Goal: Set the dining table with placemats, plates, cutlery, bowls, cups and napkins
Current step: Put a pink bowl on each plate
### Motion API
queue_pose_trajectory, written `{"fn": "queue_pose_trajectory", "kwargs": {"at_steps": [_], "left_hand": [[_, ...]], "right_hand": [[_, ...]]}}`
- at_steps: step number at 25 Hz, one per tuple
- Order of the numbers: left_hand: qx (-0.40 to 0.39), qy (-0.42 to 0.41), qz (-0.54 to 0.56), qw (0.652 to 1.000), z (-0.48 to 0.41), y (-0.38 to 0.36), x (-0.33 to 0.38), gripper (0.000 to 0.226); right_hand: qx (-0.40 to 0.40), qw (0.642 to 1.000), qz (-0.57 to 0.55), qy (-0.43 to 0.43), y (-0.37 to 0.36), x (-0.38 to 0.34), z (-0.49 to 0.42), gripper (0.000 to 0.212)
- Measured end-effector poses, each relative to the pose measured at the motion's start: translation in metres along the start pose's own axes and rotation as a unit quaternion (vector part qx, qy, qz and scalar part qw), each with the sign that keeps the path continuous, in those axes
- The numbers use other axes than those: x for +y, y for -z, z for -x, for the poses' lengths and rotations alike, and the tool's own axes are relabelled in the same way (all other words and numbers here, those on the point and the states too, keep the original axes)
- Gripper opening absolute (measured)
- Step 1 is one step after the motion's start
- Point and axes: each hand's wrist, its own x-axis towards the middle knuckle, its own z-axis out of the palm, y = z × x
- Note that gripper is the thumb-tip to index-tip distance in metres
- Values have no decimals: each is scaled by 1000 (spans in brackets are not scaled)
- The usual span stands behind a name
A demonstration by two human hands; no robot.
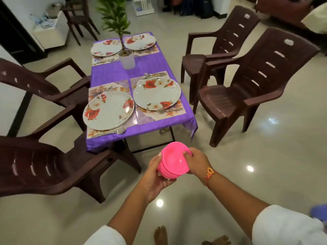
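Firstly, head view.

Stack of bright pink round plastic bowls (174,160): was held in the air over the pale tiled floor (265,174), short of the table's near short edge and not touching it. Several were nested; the count was uncertain.

Left hand (155,175): was cupped under the stack's base, fingers curled round it, bearing the weight.

Right hand (198,163): gripped the topmost bowl's rim on its right side; judged ready to lift one bowl off.

Rectangular table under purple cloth (150,66): lay ahead and slightly left of both hands, its long axis running away from the person. The left hand was marginally nearer the near left corner.

Floral white round plates: near left plate (108,110), near right plate (157,93), two far plates (106,47) by the far edge. Each sat on a floral placemat (177,112) with steel cutlery (118,131) beside it.

Green plant in white pot (127,59): stood mid-table, towards the far edge.

Dark brown plastic armchairs (256,82): stood along both long edges.

Judgement: bowls not yet laid; no cups or napkins were seen.
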Motion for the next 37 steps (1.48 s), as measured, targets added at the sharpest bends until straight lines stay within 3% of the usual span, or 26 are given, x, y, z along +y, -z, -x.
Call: {"fn": "queue_pose_trajectory", "kwargs": {"at_steps": [9,16,20,27,33,37], "left_hand": [[-3,-14,59,998,-19,39,41,68],[39,-55,73,995,-80,-32,78,62],[86,-97,109,985,-125,-96,92,59],[132,-125,232,956,-164,-184,105,57],[168,-163,298,925,-208,-187,142,46],[169,-172,341,908,-235,-170,166,48]], "right_hand": [[-52,993,90,48,-36,-65,-43,16],[-92,986,113,76,15,-76,-151,26],[-129,974,124,142,62,-83,-225,27],[-234,924,218,212,115,-117,-313,31],[-304,884,252,251,92,-161,-375,28],[-341,889,226,205,68,-194,-410,25]]}}
